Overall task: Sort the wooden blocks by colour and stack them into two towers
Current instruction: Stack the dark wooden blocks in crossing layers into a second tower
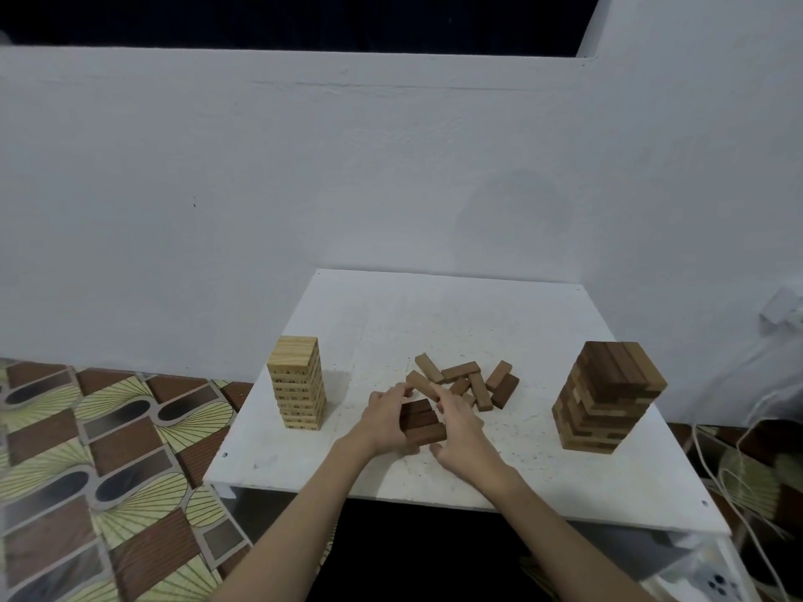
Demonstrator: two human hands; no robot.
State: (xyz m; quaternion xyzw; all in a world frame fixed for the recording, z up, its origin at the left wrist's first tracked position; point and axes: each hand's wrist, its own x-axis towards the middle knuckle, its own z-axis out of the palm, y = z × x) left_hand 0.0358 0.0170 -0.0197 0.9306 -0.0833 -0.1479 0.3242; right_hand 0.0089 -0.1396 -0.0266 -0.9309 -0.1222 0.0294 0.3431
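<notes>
You look down at a square white table [543, 462] set against a pale wall [304, 189]. To the left the floor [87, 449] carries a bold pattern of brown, olive and grey shapes. To the right, pale cords [717, 480] trail beside the table, and a small white fitting [780, 308] sits on the wall.

On the table's left side stands a tall, slim tower of light yellowish wooden blocks [297, 382] with small dark markings on their sides, too blurred to read. On the right side stands a wider, taller tower of dark brown wooden blocks [608, 395] with some paler block ends showing in its layers. Between them, toward the middle, lies a loose scatter of mid-brown wooden blocks [471, 380], crossing and touching one another at odd angles.

Just in front of that scatter, your two hands close in on a small low stack of dark brown blocks [421, 423]. Your left hand [386, 421] grips its left side with curled fingers. Your right hand [460, 432] curls around its right side, thumb near the front corner, and its raised fingertips seem to pinch another brown block [419, 380] above the stack, though the blur makes that hard to confirm. Both towers stand well apart from your hands.

The lower frame is dark beneath the table, and your forearms are cut off at the bottom edge.
</notes>
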